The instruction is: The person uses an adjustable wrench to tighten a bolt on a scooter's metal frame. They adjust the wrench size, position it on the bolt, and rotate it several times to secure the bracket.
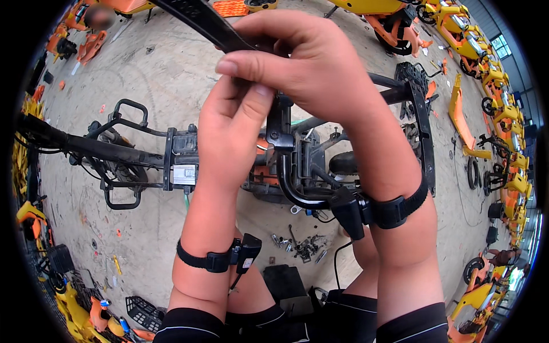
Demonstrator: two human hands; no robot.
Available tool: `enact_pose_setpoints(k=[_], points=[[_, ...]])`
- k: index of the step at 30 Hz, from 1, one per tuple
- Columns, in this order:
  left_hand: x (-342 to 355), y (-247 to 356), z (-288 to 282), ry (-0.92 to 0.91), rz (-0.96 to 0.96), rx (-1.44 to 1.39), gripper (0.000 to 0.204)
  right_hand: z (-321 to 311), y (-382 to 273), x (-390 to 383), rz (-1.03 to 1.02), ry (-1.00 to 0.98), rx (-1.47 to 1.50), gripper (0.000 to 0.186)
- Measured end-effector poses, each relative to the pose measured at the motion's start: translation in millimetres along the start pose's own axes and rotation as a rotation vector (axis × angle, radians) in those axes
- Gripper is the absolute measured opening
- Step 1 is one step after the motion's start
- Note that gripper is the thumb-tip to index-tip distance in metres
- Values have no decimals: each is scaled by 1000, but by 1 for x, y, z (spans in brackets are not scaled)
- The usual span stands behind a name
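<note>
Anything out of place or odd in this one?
Yes: small metal parts lie scattered on the floor rather than gathered in a container, and a detached orange panel lies loose at the right; both look untidy.

Yellow scooters (506, 122) line the right, a black tyre (470, 173) near them on the floor (452, 228)

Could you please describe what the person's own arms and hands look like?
The left hand and right hand are ungloved. Short black sleeves with thin pale piping leave the forearms bare. Each arm wears a black strap: the left strap carries a black box with a small pale label; the right strap carries another, with a thin dark cable.
</note>
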State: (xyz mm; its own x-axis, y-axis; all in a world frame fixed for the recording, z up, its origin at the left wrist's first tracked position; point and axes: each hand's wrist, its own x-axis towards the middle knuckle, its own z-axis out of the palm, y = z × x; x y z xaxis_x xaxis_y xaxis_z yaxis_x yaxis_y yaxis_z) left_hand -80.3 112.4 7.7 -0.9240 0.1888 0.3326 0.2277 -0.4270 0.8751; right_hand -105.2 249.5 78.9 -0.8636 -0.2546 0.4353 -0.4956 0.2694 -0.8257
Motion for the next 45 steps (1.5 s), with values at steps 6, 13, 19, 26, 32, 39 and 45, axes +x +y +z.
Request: enact_pose_setpoints(k=[6,13,19,26,32,39,45], points=[[3,-4,2,16,-20,-104,42,-3,-1,1,93,-48,41,32],[6,-8,3,48,-60,-92,38,-6,14,4,110,-129,602,31],[7,-4,4,31,-78,-18,42,-20,17,5,112,-126,484,33],[1,-7,5,134,187,177,43,-20,29,7,6,-78,529,34],[-3,-17,9,248,153,289,40,-33,31,9,111,-86,582,28],[-2,-7,14,181,47,40,35,-41,25,6,122,-166,640,30],[3,-15,3,100,21,-100,37,-28,-4,4,42,-136,430,33]])
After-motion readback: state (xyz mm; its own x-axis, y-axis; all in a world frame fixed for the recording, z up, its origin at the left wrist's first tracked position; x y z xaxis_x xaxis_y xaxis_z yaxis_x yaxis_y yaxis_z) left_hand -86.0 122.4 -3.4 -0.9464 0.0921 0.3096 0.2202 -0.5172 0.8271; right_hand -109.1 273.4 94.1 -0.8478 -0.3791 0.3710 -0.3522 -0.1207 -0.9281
